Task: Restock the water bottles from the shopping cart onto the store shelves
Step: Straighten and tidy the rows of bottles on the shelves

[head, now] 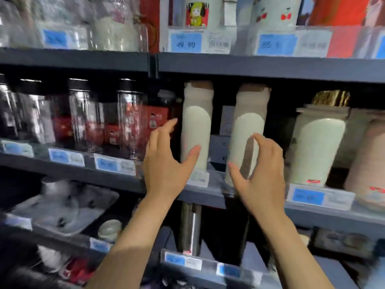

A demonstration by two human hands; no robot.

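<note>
On the middle shelf [208, 197] stand two tall pale bottles [195, 130], upright at its front edge. Both hands, left [166, 163] and right [260, 174], are spread and hold nothing. The bottles look rigid, smooth-walled (probably slippery), so grip mid-body.

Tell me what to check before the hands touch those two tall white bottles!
1. Left hand free: ok, fingers spread, holding nothing.
2. Right hand free: ok, open and curled, not closed.
3. Left white bottle upright: ok.
4. Right white bottle upright: ok.
5. Gap between the two bottles: ok, they stand apart.
6. Bottles fully back from the shelf edge: cannot tell, the picture is blurred.
</note>
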